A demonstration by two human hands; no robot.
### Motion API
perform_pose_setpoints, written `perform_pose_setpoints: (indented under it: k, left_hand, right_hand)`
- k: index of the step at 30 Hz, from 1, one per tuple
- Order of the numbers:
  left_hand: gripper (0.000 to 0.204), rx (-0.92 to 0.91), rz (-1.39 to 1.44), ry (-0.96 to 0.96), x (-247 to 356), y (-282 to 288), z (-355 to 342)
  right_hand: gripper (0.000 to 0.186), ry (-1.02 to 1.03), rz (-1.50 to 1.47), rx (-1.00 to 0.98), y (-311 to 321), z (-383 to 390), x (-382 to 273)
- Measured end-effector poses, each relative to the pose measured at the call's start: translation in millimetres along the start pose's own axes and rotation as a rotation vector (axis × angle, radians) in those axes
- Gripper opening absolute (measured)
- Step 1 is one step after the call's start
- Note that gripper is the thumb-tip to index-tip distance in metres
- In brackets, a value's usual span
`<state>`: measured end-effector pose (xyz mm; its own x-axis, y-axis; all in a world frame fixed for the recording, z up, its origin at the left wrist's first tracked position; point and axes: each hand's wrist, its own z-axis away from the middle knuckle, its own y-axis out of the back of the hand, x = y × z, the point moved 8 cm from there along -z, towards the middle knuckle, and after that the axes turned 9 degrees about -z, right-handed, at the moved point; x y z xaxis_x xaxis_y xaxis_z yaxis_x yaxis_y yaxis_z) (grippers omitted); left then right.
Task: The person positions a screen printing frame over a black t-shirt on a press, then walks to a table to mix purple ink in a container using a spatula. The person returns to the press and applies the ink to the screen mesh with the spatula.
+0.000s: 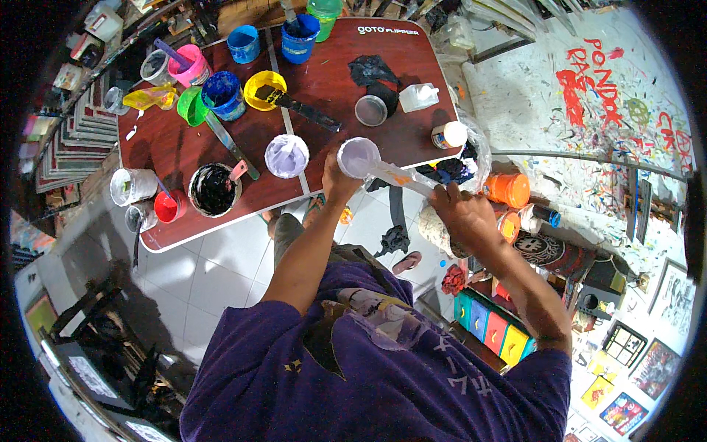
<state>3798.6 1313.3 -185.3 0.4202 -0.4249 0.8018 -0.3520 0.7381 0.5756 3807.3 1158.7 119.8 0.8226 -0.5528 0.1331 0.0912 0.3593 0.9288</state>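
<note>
My left hand [339,181] is closed around a small plastic cup [359,156] at the table's near edge. Pale lavender paint coats the cup's inside. My right hand [464,215] grips a whitish flat spatula [403,177] with an orange stain. Its far end reaches the cup's rim; whether it touches the paint I cannot tell. Left of the cup, a tub of pale lavender paint [286,156] stands on the dark red table [331,81]. Beyond the cup are a grey-lidded or grey-filled round container [370,110] and a white bottle [419,97].
A tub of black paint [213,190], a red cup [170,206] and a yellow tub [264,90] with a dark-stained spatula [313,114] across it share the table. Blue tubs [223,96] stand farther back. An orange container [507,190] is beside my right hand.
</note>
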Motion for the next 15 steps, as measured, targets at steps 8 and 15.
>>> perform_pose_setpoints:
  k: [8,15]
  left_hand:
    - [0.09,0.016,0.246,0.008,-18,-10,5]
    - [0.092,-0.025,0.379,0.03,-22,-14,6]
  right_hand:
    - [0.031,-0.448,-0.654,0.086,-155,-4,-6]
    - [0.026,-0.471,-0.852,0.214,-210,-28,-22]
